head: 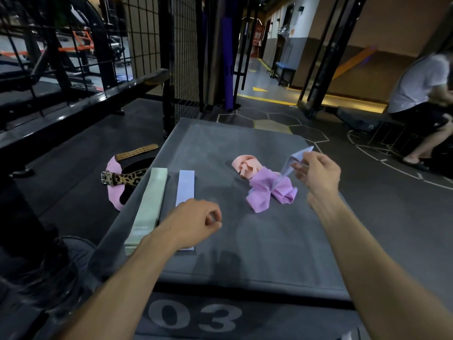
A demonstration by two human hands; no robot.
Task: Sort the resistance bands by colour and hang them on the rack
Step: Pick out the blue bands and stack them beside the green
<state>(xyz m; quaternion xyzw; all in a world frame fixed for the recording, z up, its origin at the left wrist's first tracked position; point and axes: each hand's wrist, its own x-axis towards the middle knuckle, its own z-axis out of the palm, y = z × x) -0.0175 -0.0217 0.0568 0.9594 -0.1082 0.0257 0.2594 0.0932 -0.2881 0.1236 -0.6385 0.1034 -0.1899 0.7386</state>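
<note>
Grey padded bench (245, 241) carries flat green band (149, 204) and lavender band (185, 184) by its left edge. Right hand (316, 174) pinches another lavender band (297, 158) above the purple heap (269, 190); left hand (196, 220) hovers loosely curled, holding nothing. Sorting continues; next, probably lay it with its match.

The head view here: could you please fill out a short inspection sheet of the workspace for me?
Surface: grey padded platform, marked 03 on its near face.
Job's things: green band and pale blue band laid flat side by side at left; peach band and purple bands crumpled in a pile at right; another pale blue band lifted off that pile.
Clutter: leopard-print belt and brown strap on the floor, left of the platform.
Hands: left hand loosely curled over the flat bands, holding nothing; right hand pinches the lifted band.
Cables: nothing seen.
Surroundings: black wire-mesh rack behind; seated person at far right.
</note>
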